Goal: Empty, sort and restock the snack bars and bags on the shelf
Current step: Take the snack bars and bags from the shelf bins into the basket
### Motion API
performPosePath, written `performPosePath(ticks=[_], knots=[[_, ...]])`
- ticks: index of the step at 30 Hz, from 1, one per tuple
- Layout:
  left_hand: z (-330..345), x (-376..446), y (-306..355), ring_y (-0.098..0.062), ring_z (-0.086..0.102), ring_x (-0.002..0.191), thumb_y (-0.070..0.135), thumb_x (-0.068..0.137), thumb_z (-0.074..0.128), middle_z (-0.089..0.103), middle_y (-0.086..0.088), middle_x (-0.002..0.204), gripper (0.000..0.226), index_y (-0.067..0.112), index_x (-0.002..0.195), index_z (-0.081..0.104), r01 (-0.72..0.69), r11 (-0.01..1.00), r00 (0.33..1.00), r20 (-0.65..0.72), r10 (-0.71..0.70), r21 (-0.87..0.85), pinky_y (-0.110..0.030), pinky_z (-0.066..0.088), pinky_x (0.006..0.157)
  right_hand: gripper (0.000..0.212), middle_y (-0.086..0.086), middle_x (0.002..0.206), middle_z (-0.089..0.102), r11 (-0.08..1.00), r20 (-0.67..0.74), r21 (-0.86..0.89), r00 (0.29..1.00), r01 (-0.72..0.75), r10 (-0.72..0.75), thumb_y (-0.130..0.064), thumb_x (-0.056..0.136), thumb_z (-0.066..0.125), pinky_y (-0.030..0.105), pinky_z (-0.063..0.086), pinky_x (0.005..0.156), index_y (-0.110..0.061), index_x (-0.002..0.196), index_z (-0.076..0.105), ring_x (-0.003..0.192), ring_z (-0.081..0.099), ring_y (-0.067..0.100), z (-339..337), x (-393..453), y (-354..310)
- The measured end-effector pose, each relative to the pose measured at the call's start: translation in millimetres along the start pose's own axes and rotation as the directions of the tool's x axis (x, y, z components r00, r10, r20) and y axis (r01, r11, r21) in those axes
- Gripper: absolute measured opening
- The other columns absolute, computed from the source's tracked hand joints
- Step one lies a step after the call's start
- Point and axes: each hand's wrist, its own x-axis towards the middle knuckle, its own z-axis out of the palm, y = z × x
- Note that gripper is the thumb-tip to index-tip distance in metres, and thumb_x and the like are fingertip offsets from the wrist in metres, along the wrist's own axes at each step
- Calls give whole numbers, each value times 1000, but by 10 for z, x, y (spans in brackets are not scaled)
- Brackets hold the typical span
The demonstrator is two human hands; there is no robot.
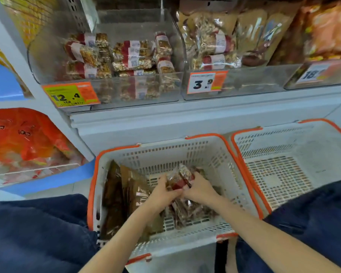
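Over the left basket (220, 160), we gather snack bars (178, 177) in both hands.
Our left hand (162, 191) and right hand (198, 189) curl around one bundle, likely bound for the shelf bin (110, 91); brown bags (114, 196) stand sorted at the side, the right basket (244, 154) beside them holding nothing we can see.
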Motion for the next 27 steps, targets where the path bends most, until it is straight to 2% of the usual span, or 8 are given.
performPosePath(ticks=[2,5,9,12,16,19,21,27], knots=[[-1,60,-93,-15,37,134,33,86,68,27,8,150,95,20,153,1,17,986,1000,11,-19,168,-24,32,106,120,7,152,35,996,41,89,999,-2,-1,-37,73,81,29,38,104,-15,152,-5,138,35,21,-33,-11,118],[-134,82,-73,-20,34,138,27,90,64,25,-1,156,84,21,152,7,27,920,999,-31,-17,391,-26,37,104,121,7,159,15,996,71,20,994,85,-86,-43,76,77,33,26,116,-20,150,-15,143,24,20,-126,-21,159],[-571,-60,387,-20,40,132,21,91,60,37,-4,146,58,18,144,33,-174,751,960,-61,274,637,-33,38,106,78,-2,153,27,950,-97,-12,945,311,-311,-33,91,62,25,27,107,-18,151,15,140,28,17,-318,-112,-351],[-1076,-297,987,-22,47,121,16,90,60,45,-4,136,43,19,132,48,-243,607,825,-169,540,757,-35,42,98,45,0,138,47,812,-339,-66,753,579,-565,-25,97,54,27,39,99,-17,139,38,125,46,15,-570,-260,-1025],[-1769,-526,1428,-38,52,107,7,85,62,56,-17,117,33,5,117,58,-122,426,523,-307,795,896,-46,45,89,27,-5,114,54,600,-376,-147,517,786,-769,-13,98,49,14,44,76,-15,125,48,99,54,7,-899,-465,-1960],[-2019,-482,1471,-42,45,110,7,83,63,51,-22,120,38,1,119,55,-19,458,502,-388,773,889,-48,37,94,28,-1,112,54,463,-271,-377,383,802,-883,-10,95,52,21,46,81,-14,122,49,96,54,9,-1101,-353,-2577],[-2095,-434,1503,-43,44,108,10,81,66,52,-22,119,41,2,119,56,41,393,531,-353,770,919,-49,35,92,39,4,126,52,388,-122,-611,402,691,-908,-14,92,57,29,44,92,-15,129,44,111,51,16,-1223,-99,-2911],[-2329,-440,1545,-35,49,111,26,85,62,60,-10,117,39,15,121,55,143,374,561,-386,732,917,-45,32,101,117,12,160,1,418,96,-804,785,424,-612,-41,74,79,40,20,117,-17,153,-3,146,10,30,-1519,924,-3666]])
